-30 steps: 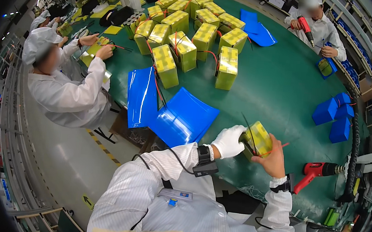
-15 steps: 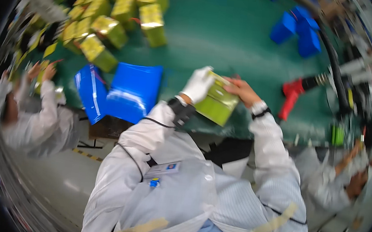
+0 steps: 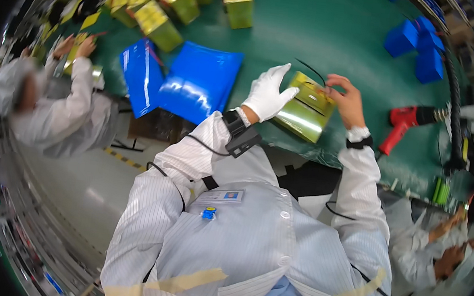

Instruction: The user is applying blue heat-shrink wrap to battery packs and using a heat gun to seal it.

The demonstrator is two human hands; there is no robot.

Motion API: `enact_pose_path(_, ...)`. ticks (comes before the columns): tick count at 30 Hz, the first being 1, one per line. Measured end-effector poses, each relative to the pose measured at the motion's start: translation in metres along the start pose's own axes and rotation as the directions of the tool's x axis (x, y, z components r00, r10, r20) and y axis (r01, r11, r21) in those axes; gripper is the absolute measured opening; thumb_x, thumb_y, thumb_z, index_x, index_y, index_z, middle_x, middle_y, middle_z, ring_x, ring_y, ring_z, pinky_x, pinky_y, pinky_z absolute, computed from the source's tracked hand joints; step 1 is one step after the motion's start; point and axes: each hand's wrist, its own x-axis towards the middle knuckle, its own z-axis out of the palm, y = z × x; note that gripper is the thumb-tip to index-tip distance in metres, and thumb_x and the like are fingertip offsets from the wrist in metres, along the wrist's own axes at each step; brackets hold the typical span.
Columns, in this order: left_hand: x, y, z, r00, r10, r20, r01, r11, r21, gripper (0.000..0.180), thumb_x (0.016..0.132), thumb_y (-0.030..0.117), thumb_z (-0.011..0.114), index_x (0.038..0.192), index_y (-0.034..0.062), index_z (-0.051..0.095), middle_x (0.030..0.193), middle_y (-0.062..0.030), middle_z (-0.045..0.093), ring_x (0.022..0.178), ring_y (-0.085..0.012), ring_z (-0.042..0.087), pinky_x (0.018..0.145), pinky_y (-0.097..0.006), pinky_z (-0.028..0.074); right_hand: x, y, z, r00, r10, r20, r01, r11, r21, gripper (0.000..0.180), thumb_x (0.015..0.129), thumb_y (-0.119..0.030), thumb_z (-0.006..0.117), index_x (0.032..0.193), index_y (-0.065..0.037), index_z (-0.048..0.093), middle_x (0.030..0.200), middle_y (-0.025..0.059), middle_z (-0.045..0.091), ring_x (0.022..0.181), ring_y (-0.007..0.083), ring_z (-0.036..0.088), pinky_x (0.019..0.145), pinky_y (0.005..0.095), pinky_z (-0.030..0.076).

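Observation:
A yellow-green battery pack lies at the near edge of the green table, its wrap shiny. My left hand, in a white glove, is open at the pack's left side, thumb spread from the fingers and close to its edge. My bare right hand pinches at the pack's upper right corner, where a thin black wire runs into the fingertips. The exact grip there is partly hidden by the fingers.
Blue wrap sleeves lie left of my hands. Several yellow-green packs stand behind them. To the right are a red heat gun and blue-wrapped packs. Co-workers sit at left and right.
Both hands held the pack before; my left hand has let go and opened. My right hand has shifted to the wire at the corner. The whole view has swung left.

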Motion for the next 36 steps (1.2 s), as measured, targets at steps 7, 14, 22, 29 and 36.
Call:
enact_pose_path(7, -0.086, -0.132, -0.176, 0.585, -0.192, -0.788, 0.690, 0.628, 0.360, 0.070, 0.071, 0.040, 0.083, 0.130, 0.0110, 0.060, 0.124, -0.0175, 0.062, 0.111, -0.0346, 0.060, 0.099, -0.046, 0.048, -0.037, -0.023, 0.000, 0.971, 0.025, -0.237, -0.040, 0.997, -0.058, 0.046, 0.087, -0.016, 0.072, 0.130, -0.003, 0.061, 0.129, 0.0081, 0.063, 0.116, 0.0224, 0.059, 0.094, 0.0349, 0.047)
enact_pose_path(14, -0.165, -0.291, -0.226, 0.445, -0.677, -0.586, 0.822, 0.568, -0.031, 0.063, 0.072, 0.037, 0.087, 0.116, -0.0025, 0.066, 0.112, -0.0243, 0.070, 0.104, -0.0345, 0.069, 0.095, -0.043, 0.050, -0.070, -0.070, 0.064, 0.915, -0.206, -0.346, 0.129, 0.964, -0.233, 0.029, 0.086, -0.007, 0.067, 0.115, -0.003, 0.065, 0.106, 0.0082, 0.064, 0.092, 0.0191, 0.063, 0.082, 0.0335, 0.050)
enact_pose_path(22, -0.166, -0.294, -0.217, 0.474, -0.818, -0.325, 0.616, 0.572, -0.541, 0.011, 0.089, 0.018, 0.073, 0.093, 0.0087, 0.068, 0.075, 0.0020, 0.065, 0.057, -0.0075, 0.056, 0.046, -0.027, 0.041, -0.031, -0.121, 0.285, 0.808, -0.233, 0.541, 0.406, 0.886, -0.225, 0.039, 0.079, -0.029, 0.073, 0.110, -0.005, 0.070, 0.110, 0.0165, 0.067, 0.105, 0.0371, 0.063, 0.091, 0.0468, 0.051)
enact_pose_path(29, -0.169, -0.287, -0.207, 0.468, -0.841, -0.271, 0.499, 0.505, -0.705, 0.015, 0.091, 0.021, 0.073, 0.089, 0.0143, 0.059, 0.078, 0.0051, 0.062, 0.056, -0.0064, 0.052, 0.045, -0.025, 0.036, 0.046, -0.150, 0.419, 0.810, -0.186, 0.556, 0.473, 0.768, -0.432, 0.046, 0.081, -0.029, 0.075, 0.112, 0.002, 0.060, 0.117, 0.0211, 0.060, 0.100, 0.0396, 0.067, 0.086, 0.0480, 0.055)
enact_pose_path(36, -0.177, -0.296, -0.210, 0.498, -0.833, -0.242, 0.426, 0.478, -0.768, 0.015, 0.092, 0.021, 0.073, 0.090, 0.0132, 0.060, 0.078, 0.0039, 0.063, 0.056, -0.0069, 0.053, 0.046, -0.025, 0.037, 0.081, -0.131, 0.486, 0.909, 0.156, 0.387, 0.083, 0.841, -0.534, 0.056, 0.076, -0.027, 0.082, 0.115, 0.007, 0.061, 0.110, 0.0268, 0.070, 0.105, 0.0414, 0.068, 0.088, 0.0464, 0.057)
